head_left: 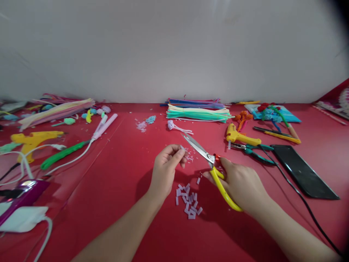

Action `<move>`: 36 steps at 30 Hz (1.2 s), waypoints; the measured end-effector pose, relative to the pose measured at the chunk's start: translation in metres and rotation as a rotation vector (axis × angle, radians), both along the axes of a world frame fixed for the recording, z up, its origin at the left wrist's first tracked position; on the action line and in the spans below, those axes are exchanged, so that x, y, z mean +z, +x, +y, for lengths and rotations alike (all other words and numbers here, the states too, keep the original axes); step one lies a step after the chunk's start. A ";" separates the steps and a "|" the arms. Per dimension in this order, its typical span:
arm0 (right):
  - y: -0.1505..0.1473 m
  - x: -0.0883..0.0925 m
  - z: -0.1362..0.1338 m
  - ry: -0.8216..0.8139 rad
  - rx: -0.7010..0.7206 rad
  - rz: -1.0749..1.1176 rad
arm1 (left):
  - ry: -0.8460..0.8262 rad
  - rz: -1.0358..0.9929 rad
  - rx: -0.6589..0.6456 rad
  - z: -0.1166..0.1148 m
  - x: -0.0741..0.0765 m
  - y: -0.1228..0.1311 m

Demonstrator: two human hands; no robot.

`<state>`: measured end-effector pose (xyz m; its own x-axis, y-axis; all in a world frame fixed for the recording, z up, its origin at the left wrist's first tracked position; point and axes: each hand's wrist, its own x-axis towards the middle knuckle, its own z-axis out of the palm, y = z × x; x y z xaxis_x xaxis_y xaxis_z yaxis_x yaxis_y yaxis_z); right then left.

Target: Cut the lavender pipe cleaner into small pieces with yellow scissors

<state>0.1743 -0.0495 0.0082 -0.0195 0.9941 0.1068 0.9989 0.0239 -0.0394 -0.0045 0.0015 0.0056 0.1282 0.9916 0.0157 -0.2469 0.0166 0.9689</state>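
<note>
My left hand [167, 163] is closed in a pinch on a small lilac piece [182, 147], mostly hidden by the fingertips, which looks like cut pipe cleaner. My right hand [241, 178] grips a pair of scissors [200, 150] with yellow and red handles. The blades point up and left, just beyond my left fingertips, and look slightly parted. Fine lilac clippings [190, 157] lie on the table beside the left fingers. Nearer me sits a loose pile of short lilac pieces [188, 200]. A lilac pipe-cleaner flower with stems [178, 126] lies beyond the blades.
Bundles of pipe cleaners [197, 112] lie against the wall on the red table [114, 203]. To the right are a yellow glue gun [241, 137], pliers [256, 151] and a black phone [302, 171]. Another glue gun [29, 140], a pink-white styling iron [105, 127] and cables are left.
</note>
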 end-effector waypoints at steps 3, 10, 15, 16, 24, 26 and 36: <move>0.001 0.002 0.001 0.022 -0.037 0.010 | -0.009 0.034 -0.063 0.000 -0.001 0.001; -0.002 0.001 -0.001 -0.024 0.024 0.440 | 0.107 0.336 -0.249 -0.003 0.002 0.005; -0.005 -0.001 -0.002 -0.025 0.025 0.676 | 0.384 0.630 -0.305 -0.012 -0.001 0.011; -0.006 0.000 -0.002 -0.034 0.027 0.700 | 0.438 0.675 -0.320 -0.014 -0.002 0.012; -0.010 -0.001 -0.001 -0.113 -0.002 0.961 | 0.441 0.703 -0.363 -0.019 -0.001 0.014; -0.011 -0.002 -0.001 -0.144 -0.023 1.065 | 0.311 0.608 -0.386 -0.019 0.000 0.015; -0.007 -0.004 0.002 -0.150 -0.045 1.230 | 0.101 0.480 -0.395 -0.021 0.004 0.016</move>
